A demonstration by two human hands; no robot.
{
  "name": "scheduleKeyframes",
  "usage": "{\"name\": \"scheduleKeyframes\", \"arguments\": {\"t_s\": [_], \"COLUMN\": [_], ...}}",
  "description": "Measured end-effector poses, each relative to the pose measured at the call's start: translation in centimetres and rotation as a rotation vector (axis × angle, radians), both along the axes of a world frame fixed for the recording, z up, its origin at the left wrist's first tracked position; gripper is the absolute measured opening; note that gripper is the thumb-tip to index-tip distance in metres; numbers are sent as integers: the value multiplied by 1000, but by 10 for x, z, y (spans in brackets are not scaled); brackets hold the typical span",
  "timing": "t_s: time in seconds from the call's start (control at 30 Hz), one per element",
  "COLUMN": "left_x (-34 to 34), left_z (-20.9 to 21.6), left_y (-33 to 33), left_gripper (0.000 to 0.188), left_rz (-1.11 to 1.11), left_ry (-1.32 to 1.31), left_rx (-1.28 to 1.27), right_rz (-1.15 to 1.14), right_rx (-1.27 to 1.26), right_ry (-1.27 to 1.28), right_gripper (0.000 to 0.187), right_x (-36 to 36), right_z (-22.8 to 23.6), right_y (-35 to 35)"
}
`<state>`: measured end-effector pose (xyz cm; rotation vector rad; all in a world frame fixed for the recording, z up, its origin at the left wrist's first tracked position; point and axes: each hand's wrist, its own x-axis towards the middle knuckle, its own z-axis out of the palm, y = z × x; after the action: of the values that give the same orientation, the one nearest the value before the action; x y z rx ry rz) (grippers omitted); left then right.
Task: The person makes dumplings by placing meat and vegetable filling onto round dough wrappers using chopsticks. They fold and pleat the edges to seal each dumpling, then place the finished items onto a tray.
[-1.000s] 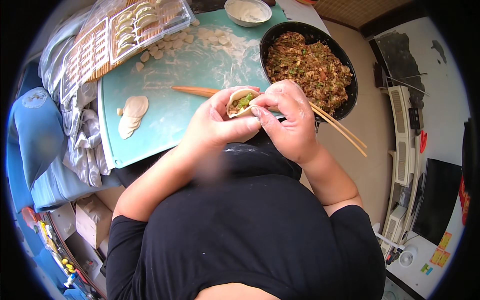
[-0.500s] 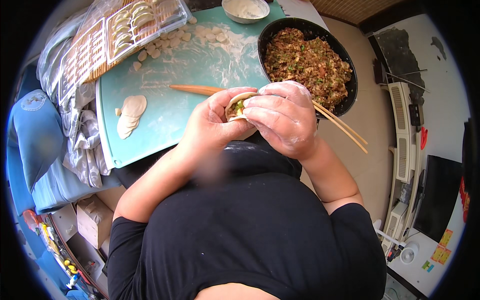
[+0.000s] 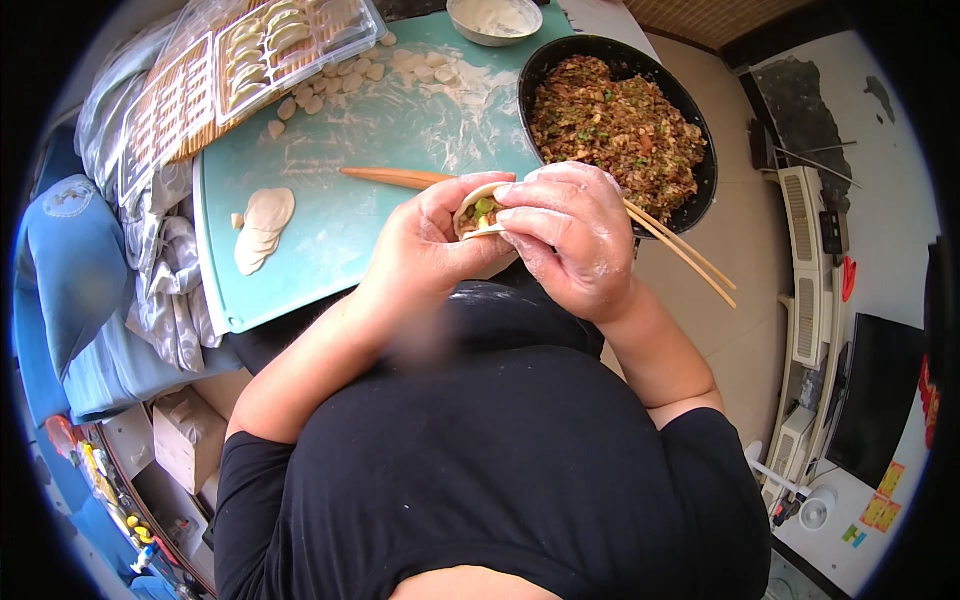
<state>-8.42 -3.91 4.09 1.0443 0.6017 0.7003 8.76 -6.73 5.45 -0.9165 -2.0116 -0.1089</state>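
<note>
Left hand (image 3: 428, 232) cups a part-folded dough wrapper (image 3: 472, 198), green-flecked filling (image 3: 484, 213) showing; right hand (image 3: 580, 238), floury, pinches its right edge. Teal board (image 3: 320, 225) beyond: rolling pin (image 3: 388, 178), stacked dough rounds (image 3: 265, 224) at left. Black pan (image 3: 708, 172) of brown mix (image 3: 620, 130) at right, chopsticks (image 3: 693, 262) beside. Dumplings (image 3: 287, 32) upper left

No words or numbers could be read. The yellow-and-orange stickers (image 3: 882, 512) and the small green-and-blue sticker (image 3: 854, 537) on the white surface (image 3: 845, 560) at lower right perhaps bore print, but were too small to tell; the round emblem (image 3: 68, 202) on the blue fabric (image 3: 62, 255) at left was indistinct.
</note>
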Motion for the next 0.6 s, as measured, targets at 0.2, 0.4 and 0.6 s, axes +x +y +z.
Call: {"name": "scheduleKeyframes", "arguments": {"t_s": [0.2,0.4,0.6], "left_x": [0,0,-1], "left_z": [-3,-2,1], "left_y": [0,1,1], "left_gripper": [46,47,51], "left_rz": [39,14,-4], "left_ry": [-40,-15,-55], "left_rx": [-14,-6,-32], "right_rz": [47,11,-30], "right_rx": [28,16,10], "right_ry": [-135,-93,-24], "right_gripper": [20,22,22], "right_x": [4,4,2], "right_z": [2,3,0], "right_y": [2,-1,-2]}}
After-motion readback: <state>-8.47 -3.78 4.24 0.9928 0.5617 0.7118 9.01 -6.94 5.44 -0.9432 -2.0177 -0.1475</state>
